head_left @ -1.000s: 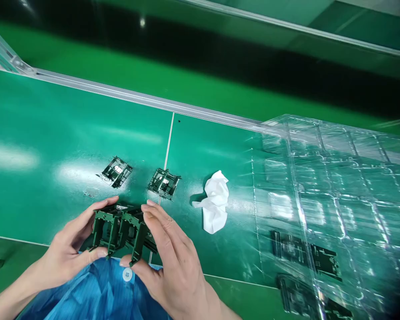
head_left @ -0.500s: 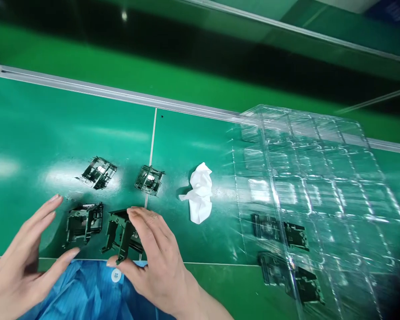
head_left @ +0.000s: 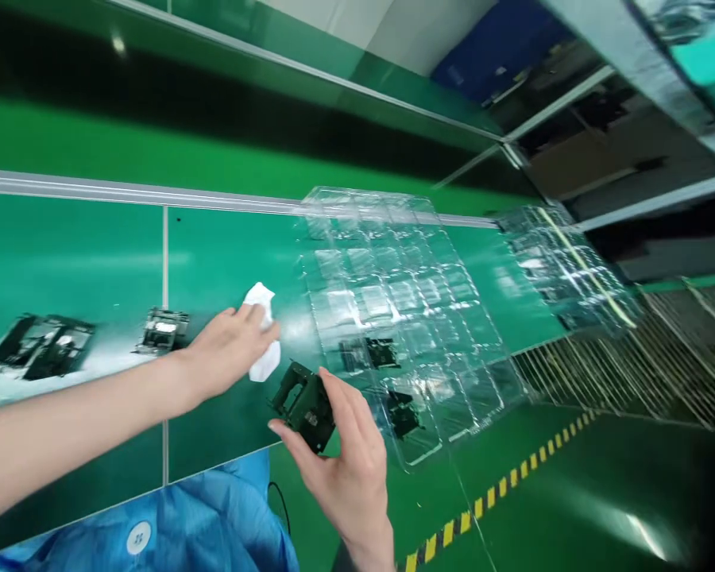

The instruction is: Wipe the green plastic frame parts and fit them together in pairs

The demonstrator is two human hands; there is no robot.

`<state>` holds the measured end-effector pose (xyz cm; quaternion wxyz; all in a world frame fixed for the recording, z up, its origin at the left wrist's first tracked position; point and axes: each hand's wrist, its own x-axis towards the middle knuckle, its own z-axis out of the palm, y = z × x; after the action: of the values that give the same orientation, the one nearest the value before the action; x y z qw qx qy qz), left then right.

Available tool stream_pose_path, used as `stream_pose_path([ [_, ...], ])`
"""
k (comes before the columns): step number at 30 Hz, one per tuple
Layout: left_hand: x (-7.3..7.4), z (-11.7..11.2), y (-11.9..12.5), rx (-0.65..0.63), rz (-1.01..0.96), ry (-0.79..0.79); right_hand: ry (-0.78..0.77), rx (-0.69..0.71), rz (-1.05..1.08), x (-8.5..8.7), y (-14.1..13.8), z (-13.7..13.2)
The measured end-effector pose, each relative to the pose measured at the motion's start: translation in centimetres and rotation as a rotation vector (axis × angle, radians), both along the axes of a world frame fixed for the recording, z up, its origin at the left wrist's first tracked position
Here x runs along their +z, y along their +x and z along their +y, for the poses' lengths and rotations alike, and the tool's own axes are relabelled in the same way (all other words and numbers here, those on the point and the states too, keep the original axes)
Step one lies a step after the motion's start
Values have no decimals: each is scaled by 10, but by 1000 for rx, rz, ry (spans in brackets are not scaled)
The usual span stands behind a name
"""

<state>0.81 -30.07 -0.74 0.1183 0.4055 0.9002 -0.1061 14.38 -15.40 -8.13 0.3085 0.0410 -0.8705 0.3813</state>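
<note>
My right hand (head_left: pixel 349 461) grips a black plastic frame part (head_left: pixel 303 405) between thumb and fingers, tilted above the front edge of the table. My left hand (head_left: pixel 235 345) reaches across to a crumpled white cloth (head_left: pixel 264 361), its fingers closed on the cloth's left and middle. Behind the left forearm stands a similar black frame part (head_left: pixel 162 330). Farther left, two more black frame parts (head_left: pixel 59 345) sit side by side.
A clear plastic tray (head_left: pixel 417 318) with compartments lies to the right, overhanging the front edge; black parts (head_left: pixel 382 352) sit in its near left compartments. Another tray stack (head_left: pixel 566 262) stands farther right. Yellow-black tape (head_left: pixel 492 496) marks the floor.
The view has swung right. My left hand has gone from beside the left parts to the white cloth. Still in my right hand, the frame part has moved right toward the tray.
</note>
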Motion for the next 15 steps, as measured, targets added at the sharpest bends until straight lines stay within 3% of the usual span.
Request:
stream_pose_path([
  [3, -10, 6, -7, 85, -130, -45, -40, -61, -30, -9, 12, 0],
  [5, -1, 0, -1, 153, -195, 50, -60, -83, -33, -14, 16, -3],
  [8, 20, -11, 19, 391, -466, 326, -73, -70, -19, -16, 13, -7],
  [10, 24, -18, 34, 493, -647, 441, -80, -42, 9, -13, 9, -13],
  [12, 16, -27, 47, 552, -745, 497, -61, -22, 45, -8, 4, -22],
  [15, -12, -43, 51, 636, -708, 534, -20, -79, 128, -5, -2, -42],
])
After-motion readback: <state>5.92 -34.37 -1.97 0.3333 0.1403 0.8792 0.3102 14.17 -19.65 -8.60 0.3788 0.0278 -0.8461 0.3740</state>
